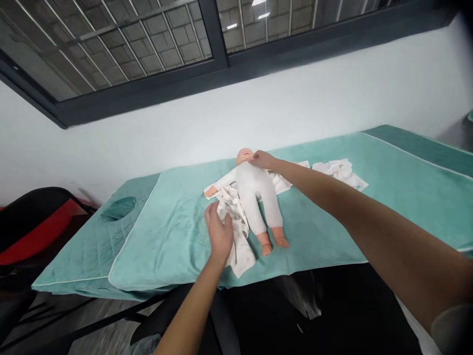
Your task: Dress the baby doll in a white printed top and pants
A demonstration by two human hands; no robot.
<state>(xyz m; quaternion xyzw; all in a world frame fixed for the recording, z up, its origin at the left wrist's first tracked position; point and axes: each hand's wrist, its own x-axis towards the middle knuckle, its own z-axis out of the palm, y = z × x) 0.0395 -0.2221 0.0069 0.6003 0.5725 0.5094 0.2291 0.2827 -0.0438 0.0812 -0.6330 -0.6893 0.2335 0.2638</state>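
Note:
A baby doll [254, 180] with a white cloth body and pinkish head, hands and feet lies on its back, head toward the wall. Partly beneath it spreads a light patterned baby garment [242, 256], which shows on both sides of the body. My left hand [219, 234] is over the garment's left part, thumb and fingers apart and slightly curled. At the doll's neck and shoulder is my right hand [263, 160], its fingertips pinched together. Whatever lies between those fingertips is too small to make out.
A teal cover [166, 236] lies over the bed. Another white printed garment [342, 172] rests to the right of the doll. The bed's left end has a face hole [118, 209]. A black and red chair [40, 227] stands at left, and a dark-framed window [221, 34] is above the wall.

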